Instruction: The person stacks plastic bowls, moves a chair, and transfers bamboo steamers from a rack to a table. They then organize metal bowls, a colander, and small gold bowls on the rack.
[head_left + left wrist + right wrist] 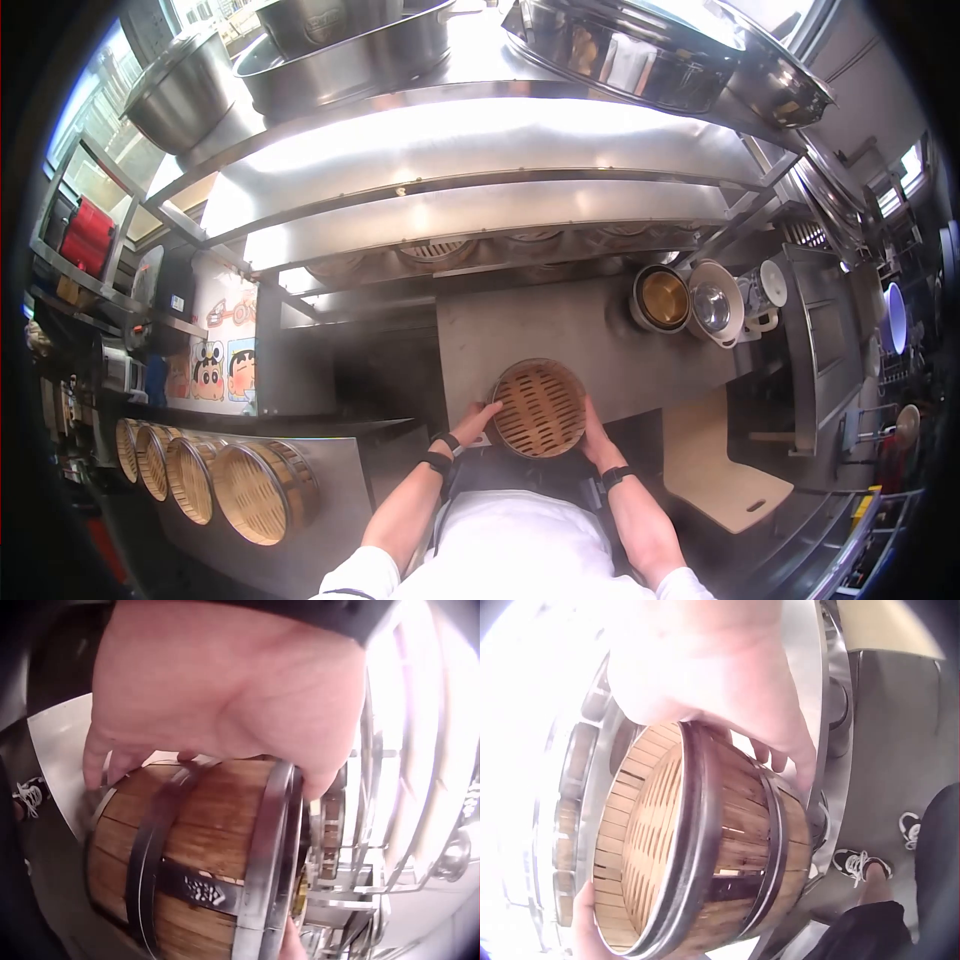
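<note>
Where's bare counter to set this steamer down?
Both hands, left hand and right hand, grip the bamboo steamer. Bare steel counter lies beyond it, left of the cups. The cutting board to the right looks free. The steamer row to the left is crowded.

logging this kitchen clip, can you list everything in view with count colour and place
bamboo steamer basket: one, brown slats with metal bands, held over the steel counter in front of the person
steel counter: one, grey, ahead of the person
bamboo steamers in a row: four, pale brown, lower left on a steel unit
pots and cups: three, one brass-coloured inside, one steel, one white, right end of the counter
large steel bowls: several, silver, on the top shelf
cartoon stickers: two, on the left wall
wooden board: one, beige, lower right
left hand: grips the basket's left side
right hand: grips its right side
</note>
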Tool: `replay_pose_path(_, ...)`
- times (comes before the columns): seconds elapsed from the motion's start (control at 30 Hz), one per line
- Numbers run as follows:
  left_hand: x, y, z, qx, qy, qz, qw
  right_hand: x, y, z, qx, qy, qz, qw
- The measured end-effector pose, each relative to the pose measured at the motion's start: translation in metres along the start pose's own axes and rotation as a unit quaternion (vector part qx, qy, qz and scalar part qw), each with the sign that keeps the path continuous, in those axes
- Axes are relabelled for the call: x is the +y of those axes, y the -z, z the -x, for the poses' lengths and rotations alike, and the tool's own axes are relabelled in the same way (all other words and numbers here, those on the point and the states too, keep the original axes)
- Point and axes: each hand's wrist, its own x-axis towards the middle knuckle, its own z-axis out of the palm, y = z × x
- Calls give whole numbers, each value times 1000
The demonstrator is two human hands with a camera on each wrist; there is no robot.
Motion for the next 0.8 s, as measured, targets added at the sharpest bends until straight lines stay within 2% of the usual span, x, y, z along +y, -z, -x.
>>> replay_pose_path(0.1,-2,-17,35,-29,-17,60,998,-13,-12,54,3,-2,10,1000)
replay_pose_path(0.17,-10,-28,57,-50,-39,37,997,-12,-13,87,-30,17,-9,999)
replay_pose_path(0.2,-16,-34,66,-71,-56,18,996,-5,-8,99,-30,26,-10,999)
replay_pose_path(0.27,-31,-51,82,-52,-49,14,997,20,6,123,-14,54,-38,998)
replay_pose_path(0.33,-28,-74,128,-62,-52,2,997,54,28,146,-33,81,-64,994)
replay_pose_path(0.37,-39,-86,141,-57,-54,0,997,73,38,156,-52,101,-90,989)
replay_pose_path(0.4,-51,-99,153,-50,-99,-22,994,90,42,168,-60,102,-92,989)
replay_pose_path(0.43,-64,-111,164,-42,-143,-44,988,105,44,184,-40,142,-107,983)
replay_pose_path(0.47,-79,-122,177,-31,-143,-46,988,120,44,199,-20,178,-124,976)
replay_pose_path(0.53,-110,-142,208,-16,-202,-59,977,141,42,226,-36,173,-151,973)
replay_pose_path(0.67,-169,-160,278,53,-217,-4,975,176,23,261,-72,183,-114,974)
replay_pose_path(0.8,-214,-156,350,102,-195,20,975,202,-8,280,-107,176,-68,976)
